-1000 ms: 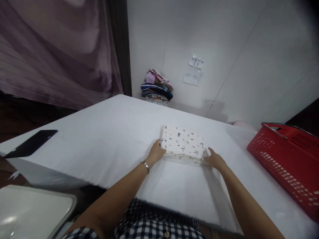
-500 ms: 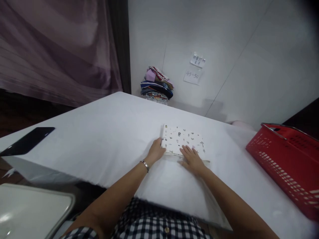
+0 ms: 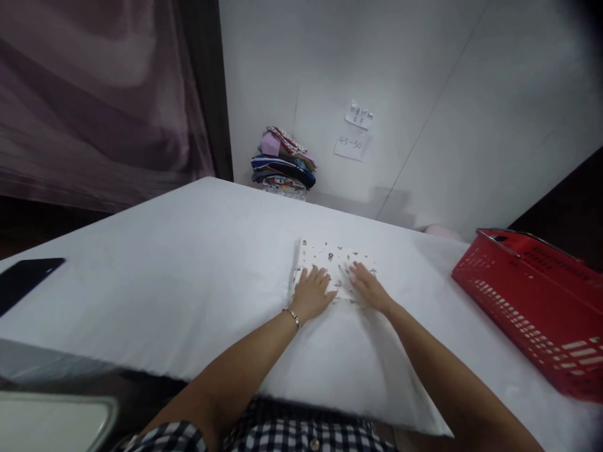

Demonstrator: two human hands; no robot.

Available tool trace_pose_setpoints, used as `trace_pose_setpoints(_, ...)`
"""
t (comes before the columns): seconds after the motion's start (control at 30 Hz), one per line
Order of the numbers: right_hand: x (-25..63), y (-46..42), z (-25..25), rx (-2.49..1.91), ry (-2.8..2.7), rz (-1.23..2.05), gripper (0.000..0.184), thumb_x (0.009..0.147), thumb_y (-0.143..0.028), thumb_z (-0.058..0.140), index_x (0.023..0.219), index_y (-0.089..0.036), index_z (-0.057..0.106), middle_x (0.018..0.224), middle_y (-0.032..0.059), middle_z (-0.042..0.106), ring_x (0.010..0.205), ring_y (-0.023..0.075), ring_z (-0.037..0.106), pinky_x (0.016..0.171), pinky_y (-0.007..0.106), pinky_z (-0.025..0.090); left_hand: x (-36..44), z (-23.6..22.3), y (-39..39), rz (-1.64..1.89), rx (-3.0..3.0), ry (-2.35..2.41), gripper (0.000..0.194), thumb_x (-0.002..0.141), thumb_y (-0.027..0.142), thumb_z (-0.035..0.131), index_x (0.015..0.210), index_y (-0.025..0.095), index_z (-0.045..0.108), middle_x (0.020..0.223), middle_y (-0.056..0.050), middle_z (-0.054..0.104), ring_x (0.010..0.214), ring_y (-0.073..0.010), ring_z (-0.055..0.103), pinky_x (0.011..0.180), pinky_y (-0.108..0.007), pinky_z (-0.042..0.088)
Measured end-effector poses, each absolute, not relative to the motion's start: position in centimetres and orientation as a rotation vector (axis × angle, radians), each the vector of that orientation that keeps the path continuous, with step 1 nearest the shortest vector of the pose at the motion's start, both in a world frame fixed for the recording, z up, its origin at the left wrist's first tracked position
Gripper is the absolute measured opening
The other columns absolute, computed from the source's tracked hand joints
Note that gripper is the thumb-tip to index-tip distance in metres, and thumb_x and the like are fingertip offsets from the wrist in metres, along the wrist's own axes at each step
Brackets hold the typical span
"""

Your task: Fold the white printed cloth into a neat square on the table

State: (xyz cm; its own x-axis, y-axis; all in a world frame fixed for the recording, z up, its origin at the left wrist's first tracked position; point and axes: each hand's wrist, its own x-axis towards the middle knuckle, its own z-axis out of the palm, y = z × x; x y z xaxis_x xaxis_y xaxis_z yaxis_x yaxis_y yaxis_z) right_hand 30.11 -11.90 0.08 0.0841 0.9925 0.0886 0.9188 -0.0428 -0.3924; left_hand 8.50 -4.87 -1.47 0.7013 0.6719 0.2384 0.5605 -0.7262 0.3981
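Note:
A folded white cloth with small printed figures (image 3: 325,254) lies flat on the white-covered table (image 3: 211,251). My left hand (image 3: 315,294) rests palm down on its near left part, the fingers spread and pointing away from me. On the near right part lies my right hand (image 3: 370,287), also flat with the fingers stretched out, slightly blurred. Both hands touch the cloth and grip nothing. They cover much of its near half, so the near edge shows only between them.
A red plastic basket (image 3: 527,307) stands at the right of the table. At the left edge lies a dark phone-like slab (image 3: 28,279). Beyond the far edge, a stack of folded clothes (image 3: 284,164) stands against the wall. A white stool-like surface (image 3: 51,420) is at lower left.
My left hand has moved from the cloth's left edge onto its top and spread flat. My right hand has slid a little farther up the cloth. The view has shifted slightly.

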Motion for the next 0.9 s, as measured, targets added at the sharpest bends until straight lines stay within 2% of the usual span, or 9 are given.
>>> trace_pose_setpoints(0.07, 31.8, -10.8, -0.1, -2.195, -1.776, 0.223, 0.057, 0.093, -0.050, 0.032, 0.142, -0.020, 0.038, 0.154, 0.0102, 0.022, 0.143, 0.0274, 0.014, 0.112, 0.052, 0.020, 8.5, -1.3, -4.9, 0.516, 2.620, 0.978, 0.051, 0.089, 0.047, 0.043, 0.133, 0.023, 0.049, 0.146, -0.007, 0.040, 0.140, -0.0283, 0.024, 0.115, -0.050, 0.005)
trace_pose_setpoints(0.17, 33.6, -10.2, -1.9, -2.397, -1.669, 0.219, 0.057, 0.092, -0.048, 0.037, 0.142, -0.019, 0.037, 0.154, 0.0136, 0.022, 0.142, 0.0324, 0.015, 0.108, 0.058, 0.023, 8.5, -1.3, -5.1, 0.519, 2.613, 0.974, 0.051, 0.089, 0.047, 0.041, 0.134, 0.024, 0.049, 0.147, -0.007, 0.039, 0.140, -0.0272, 0.023, 0.116, -0.049, 0.003)
trace_pose_setpoints(0.33, 34.8, -10.4, -4.8, -2.309, -1.676, 0.184, 0.055, 0.091, -0.049, 0.039, 0.141, -0.025, 0.039, 0.152, 0.0089, 0.028, 0.142, 0.0315, 0.015, 0.109, 0.054, 0.026, 8.3, -1.2, -5.1, 0.508, 2.575, 0.983, 0.050, 0.089, 0.047, 0.040, 0.134, 0.026, 0.048, 0.148, -0.005, 0.038, 0.141, -0.0254, 0.022, 0.116, -0.047, 0.000)
trace_pose_setpoints(0.5, 34.9, -10.3, -4.9, -2.261, -1.684, 0.166, 0.057, 0.090, -0.049, 0.041, 0.140, -0.021, 0.041, 0.151, 0.0114, 0.029, 0.142, 0.0326, 0.016, 0.110, 0.052, 0.026, 9.1, 1.1, -3.0, 0.367, 2.380, 1.060, 0.054, 0.084, 0.051, 0.048, 0.129, 0.022, 0.052, 0.145, -0.011, 0.041, 0.138, -0.0305, 0.027, 0.113, -0.050, 0.014)
trace_pose_setpoints(0.57, 34.7, -10.3, -4.7, -2.271, -1.675, 0.167, 0.057, 0.090, -0.048, 0.041, 0.140, -0.020, 0.040, 0.152, 0.0119, 0.028, 0.142, 0.0324, 0.015, 0.110, 0.052, 0.026, 9.9, 2.0, -1.4, 0.417, 2.349, 1.203, 0.058, 0.086, 0.053, 0.043, 0.132, 0.019, 0.049, 0.149, -0.013, 0.034, 0.141, -0.0324, 0.020, 0.112, -0.053, 0.012)
trace_pose_setpoints(0.7, 34.5, -10.4, -4.3, -2.285, -1.683, 0.204, 0.057, 0.091, -0.047, 0.040, 0.141, -0.020, 0.039, 0.153, 0.0111, 0.026, 0.142, 0.0316, 0.014, 0.110, 0.052, 0.026, 11.1, 1.6, 1.2, 0.413, 2.394, 1.355, 0.063, 0.087, 0.052, 0.039, 0.139, 0.017, 0.039, 0.155, -0.013, 0.019, 0.144, -0.0298, 0.007, 0.113, -0.055, 0.003)
trace_pose_setpoints(0.8, 34.4, -10.5, -4.3, -2.263, -1.713, 0.204, 0.055, 0.092, -0.046, 0.039, 0.141, -0.023, 0.039, 0.153, 0.0086, 0.026, 0.143, 0.0300, 0.013, 0.112, 0.052, 0.023, 10.9, 0.2, 2.1, 0.359, 2.371, 1.389, 0.065, 0.088, 0.053, 0.038, 0.143, 0.018, 0.033, 0.156, -0.012, 0.014, 0.144, -0.0292, 0.006, 0.111, -0.057, 0.006)
trace_pose_setpoints(0.9, 34.0, -10.6, -4.2, -2.263, -1.695, 0.218, 0.057, 0.092, -0.048, 0.039, 0.141, -0.020, 0.039, 0.154, 0.0112, 0.023, 0.143, 0.0303, 0.012, 0.112, 0.052, 0.022, 10.4, -0.8, 2.3, 0.374, 2.346, 1.369, 0.065, 0.088, 0.054, 0.037, 0.143, 0.019, 0.033, 0.156, -0.011, 0.013, 0.144, -0.0287, 0.006, 0.110, -0.056, 0.015)
